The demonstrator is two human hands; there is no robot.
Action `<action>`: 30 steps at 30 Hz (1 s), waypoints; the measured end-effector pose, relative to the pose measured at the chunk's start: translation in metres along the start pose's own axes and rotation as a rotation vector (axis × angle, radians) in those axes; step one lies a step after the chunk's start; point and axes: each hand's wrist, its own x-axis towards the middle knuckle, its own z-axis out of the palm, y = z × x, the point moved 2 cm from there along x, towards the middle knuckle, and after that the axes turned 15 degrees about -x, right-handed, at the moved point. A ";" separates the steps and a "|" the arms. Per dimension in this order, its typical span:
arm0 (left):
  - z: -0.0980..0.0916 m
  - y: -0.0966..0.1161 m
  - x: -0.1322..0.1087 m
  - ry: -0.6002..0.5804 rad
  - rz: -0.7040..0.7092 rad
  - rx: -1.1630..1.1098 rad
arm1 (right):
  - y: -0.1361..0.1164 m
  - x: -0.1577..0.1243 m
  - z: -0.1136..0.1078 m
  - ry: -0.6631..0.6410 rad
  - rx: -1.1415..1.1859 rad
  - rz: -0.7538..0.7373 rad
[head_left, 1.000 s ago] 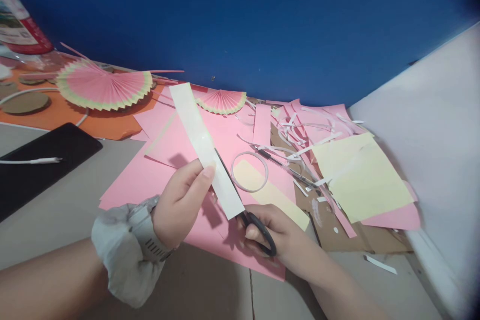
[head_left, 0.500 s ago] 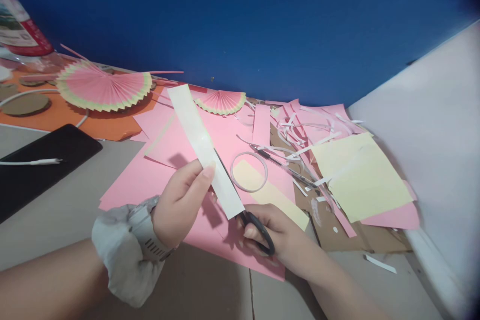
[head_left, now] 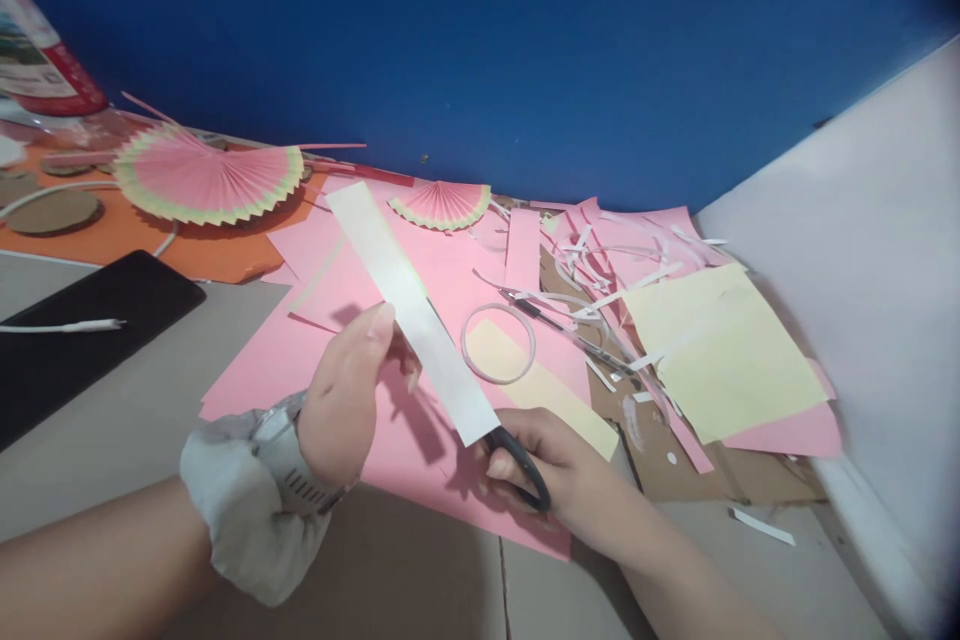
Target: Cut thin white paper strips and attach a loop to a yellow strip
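Observation:
My right hand (head_left: 544, 465) is closed round the black handle of a pair of scissors (head_left: 523, 465), whose blades lie mostly hidden behind a long whitish paper strip (head_left: 412, 315). A sliver of dark blade shows along the strip's right edge. My left hand (head_left: 356, 375), with a grey watch and a pale scrunchie at the wrist, is at the strip's left edge. Its thumb is off the strip's face and its fingertips are apart from the thumb, partly behind the strip. Pink paper sheets (head_left: 262, 360) lie beneath both hands.
Behind stand pleated pink paper fans (head_left: 442, 204) with yellow-green rims. A clear ring (head_left: 463, 360), a pen (head_left: 562, 325), paper scraps and a pale yellow sheet (head_left: 727, 360) lie to the right. A black phone (head_left: 97, 330) is at left. Blue and white walls close off the back and right.
My left thumb has moved off the strip's face to its left edge, and the left fingers have loosened. The strip has shifted slightly; my right hand stays almost still.

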 end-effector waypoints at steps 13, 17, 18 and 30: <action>-0.003 -0.002 -0.002 -0.057 0.019 0.051 | 0.002 -0.004 -0.003 -0.074 -0.005 -0.009; -0.001 0.000 -0.003 -0.086 0.011 0.080 | -0.002 -0.003 -0.003 -0.092 -0.087 -0.068; 0.000 0.001 -0.003 -0.096 0.011 0.085 | -0.003 -0.003 -0.003 -0.095 -0.100 -0.083; 0.003 0.002 -0.007 -0.239 -0.028 0.132 | -0.006 -0.006 -0.004 -0.066 -0.208 -0.116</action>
